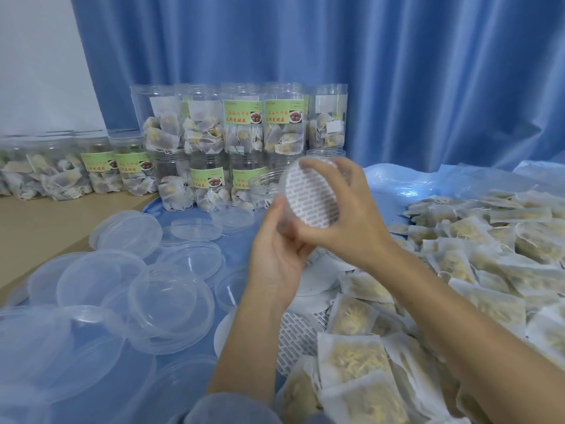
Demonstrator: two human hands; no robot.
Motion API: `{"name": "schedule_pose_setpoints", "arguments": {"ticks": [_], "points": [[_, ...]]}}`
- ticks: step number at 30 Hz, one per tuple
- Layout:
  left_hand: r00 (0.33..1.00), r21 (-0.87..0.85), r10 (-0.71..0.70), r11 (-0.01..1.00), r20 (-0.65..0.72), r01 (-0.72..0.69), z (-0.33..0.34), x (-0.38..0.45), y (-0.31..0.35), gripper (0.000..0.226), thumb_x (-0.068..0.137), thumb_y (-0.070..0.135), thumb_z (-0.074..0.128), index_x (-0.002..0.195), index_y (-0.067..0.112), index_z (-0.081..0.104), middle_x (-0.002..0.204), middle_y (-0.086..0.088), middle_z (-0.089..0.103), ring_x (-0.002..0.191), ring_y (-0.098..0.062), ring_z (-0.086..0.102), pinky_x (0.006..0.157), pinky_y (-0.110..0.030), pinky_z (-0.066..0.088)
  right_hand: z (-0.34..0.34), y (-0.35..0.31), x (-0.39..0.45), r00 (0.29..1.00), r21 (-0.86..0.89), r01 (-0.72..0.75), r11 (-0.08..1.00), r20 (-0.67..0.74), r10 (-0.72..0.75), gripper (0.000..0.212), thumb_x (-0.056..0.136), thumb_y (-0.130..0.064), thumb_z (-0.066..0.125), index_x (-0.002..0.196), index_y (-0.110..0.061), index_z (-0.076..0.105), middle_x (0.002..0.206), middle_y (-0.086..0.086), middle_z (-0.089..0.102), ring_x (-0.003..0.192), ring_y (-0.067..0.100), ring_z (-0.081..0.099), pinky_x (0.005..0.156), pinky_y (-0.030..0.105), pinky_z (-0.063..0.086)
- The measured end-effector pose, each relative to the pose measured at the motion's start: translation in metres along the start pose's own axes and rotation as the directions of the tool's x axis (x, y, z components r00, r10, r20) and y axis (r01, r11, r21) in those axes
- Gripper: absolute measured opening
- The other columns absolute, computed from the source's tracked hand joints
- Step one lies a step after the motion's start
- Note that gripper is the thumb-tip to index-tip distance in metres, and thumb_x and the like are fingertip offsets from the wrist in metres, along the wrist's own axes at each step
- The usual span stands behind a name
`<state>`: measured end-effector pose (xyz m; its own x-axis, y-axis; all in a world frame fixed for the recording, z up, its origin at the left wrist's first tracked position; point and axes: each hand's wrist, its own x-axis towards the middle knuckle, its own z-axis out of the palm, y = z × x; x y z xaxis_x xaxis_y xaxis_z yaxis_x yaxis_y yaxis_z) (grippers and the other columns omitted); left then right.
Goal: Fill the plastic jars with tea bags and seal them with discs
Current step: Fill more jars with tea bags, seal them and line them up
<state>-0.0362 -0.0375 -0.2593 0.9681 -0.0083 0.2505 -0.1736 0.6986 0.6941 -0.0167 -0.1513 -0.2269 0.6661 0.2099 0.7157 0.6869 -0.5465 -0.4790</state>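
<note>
Head view shows both hands raised above the counter (46, 221), working on one clear lid (287, 221) held up between them, its open face tilted toward the camera. A printed sealing disc (312, 198) sits in or against that face, its brick-like pattern showing. The left hand (275, 258) cups the lid from below and behind, its grip curled on the lower left rim with the thumb lying along the edge. The right hand (342, 206) reaches over from the right, fingers spread and bent round the upper and right rim, thumb pressing near the disc's lower edge; its grip is clamped on the disc and lid together. The relation that counts is that the disc lies flat across the lid's mouth, face to face with it, and the right thumb and fingers are nearer to its edge than the left, so I judge the right hand will do the seating while the left only steadies. An empty jar (264, 182) stands just behind the hands, touching neither. Filled jars (244, 127) are stacked in two tiers before the blue curtain (428, 71). Loose lids (171, 298) lie to the left, spare discs (301, 335) lie beneath the forearms, and tea bags (477, 255) are heaped to the right.
</note>
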Motion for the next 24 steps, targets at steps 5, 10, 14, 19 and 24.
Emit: {"name": "schedule_pose_setpoints", "arguments": {"ticks": [5,10,14,19,24], "points": [[0.961,-0.06,0.018,0.998,-0.277,-0.036,-0.01,0.0,0.005,0.027,0.087,0.043,0.053,0.098,0.024,0.069,0.099,-0.004,0.073,0.077,-0.017,0.066,0.071,-0.029,0.049,0.012,-0.007,0.057,0.994,-0.055,-0.107,0.993,-0.04,0.105,0.072,0.071,-0.045,0.072,0.136,-0.042,0.043,0.141,0.011,0.031,0.136,0.022,0.027,0.113,0.036,0.026],[0.86,0.445,0.194,0.894,-0.472,0.042,-0.014,0.005,0.003,0.048,0.085,0.028,0.064,0.129,0.029,0.047,0.132,-0.003,0.045,0.102,-0.011,0.055,0.078,-0.025,0.045,0.023,-0.007,0.106,0.838,-0.296,-0.083,0.951,0.496,0.227,0.068,0.074,-0.054,0.066,0.136,-0.045,0.042,0.152,0.005,0.03,0.137,0.025,0.032,0.096,0.033,0.032],[0.946,0.774,0.173,0.624,-0.274,0.11,-0.018,0.007,-0.008,0.1,0.079,0.021,0.072,0.15,0.034,0.003,0.157,0.005,0.012,0.141,-0.015,0.023,0.112,-0.042,0.028,0.026,-0.013,0.121,0.795,-0.394,0.017,0.919,0.562,0.227,0.064,0.073,-0.059,0.06,0.133,-0.045,0.043,0.149,-0.003,0.037,0.133,0.024,0.036,0.087,0.032,0.03],[0.958,0.744,0.125,0.659,-0.259,0.115,-0.024,0.008,-0.01,0.099,0.079,0.013,0.07,0.148,0.043,0.005,0.156,0.011,0.015,0.138,-0.016,0.032,0.108,-0.044,0.036,0.022,-0.007,0.132,0.703,-0.375,-0.061,0.925,0.642,0.307,0.066,0.073,-0.064,0.058,0.134,-0.044,0.04,0.15,-0.008,0.032,0.135,0.021,0.033,0.095,0.038,0.031],[0.966,0.82,0.131,0.561,-0.224,0.114,-0.024,0.005,-0.011,0.102,0.08,0.015,0.072,0.148,0.045,0.001,0.156,0.014,0.017,0.138,-0.016,0.033,0.102,-0.034,0.038,0.02,0.004,0.127,0.692,-0.339,-0.101,0.935,0.651,0.311,0.073,0.076,-0.068,0.056,0.139,-0.035,0.038,0.152,-0.007,0.03,0.139,0.021,0.027,0.107,0.041,0.024]]}}
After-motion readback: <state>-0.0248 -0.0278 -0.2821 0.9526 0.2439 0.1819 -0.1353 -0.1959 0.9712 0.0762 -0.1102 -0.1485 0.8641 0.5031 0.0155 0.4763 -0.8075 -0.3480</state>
